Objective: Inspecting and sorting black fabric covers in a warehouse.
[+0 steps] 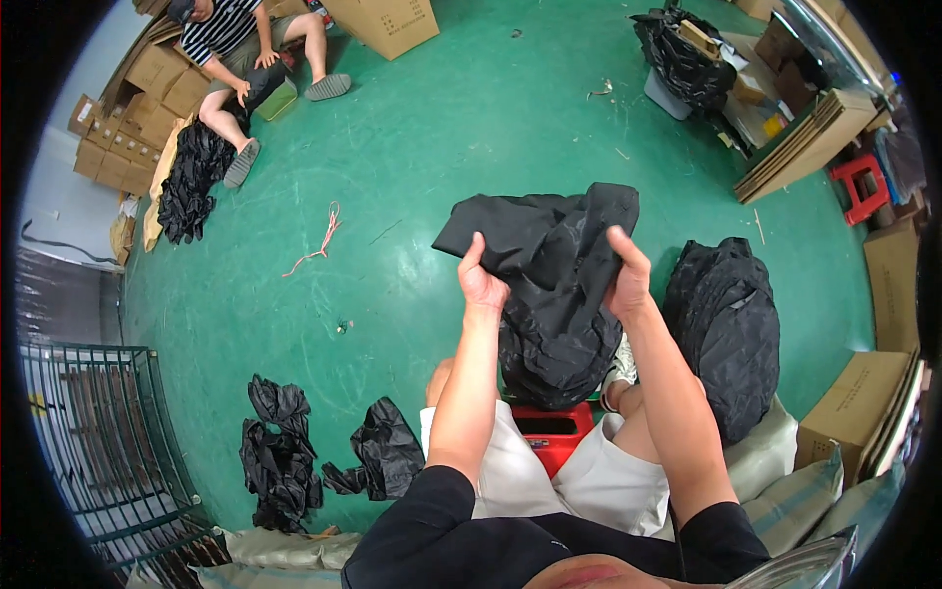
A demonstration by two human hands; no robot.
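A loose black cloth piece point(535, 231) hangs spread between my two hands, in front of my knees. My left hand point(483, 282) is closed on its left side, with the thumb up and the fingers partly hidden by the fabric. On the opposite side my right hand point(629, 278) grips it the same way. Beneath the cloth, a heap of similar black fabric point(557, 363) rests over a red plastic stool point(561, 449) between my legs. Whether the held piece touches the heap, I cannot tell.
A large black fabric heap point(724, 329) stands by my right leg. Crumpled black pieces point(279, 456) lie at lower left, near a metal rack point(108, 432). Another person point(228, 44) sits at far left. Cardboard boxes point(854, 402) and sacks point(800, 496) line the right.
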